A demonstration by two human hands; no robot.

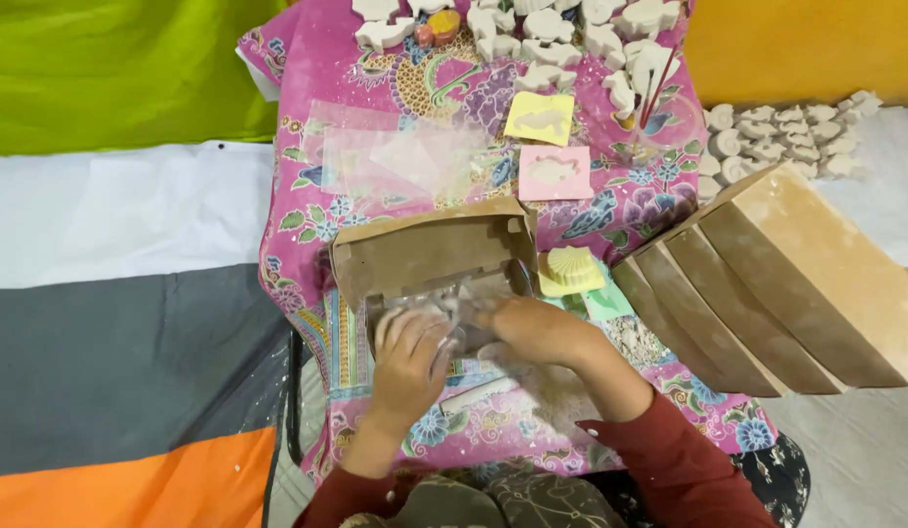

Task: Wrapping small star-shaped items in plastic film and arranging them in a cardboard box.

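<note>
Your left hand (407, 364) lies fingers (400, 328) together and flat on a clear plastic bag (454, 313) at the mouth of the open cardboard box (424, 252). Your right hand (532, 328) grips the bag from three o'clock, fingers curled around it. A shell-shaped plaster cast (571, 264) sits at two o'clock on the table (307, 225).

Pink floral cloth (376, 88), brown box (424, 249)

A pink floral cloth (307, 225) covers the table; beside it, striped sheeting (121, 323).
</note>
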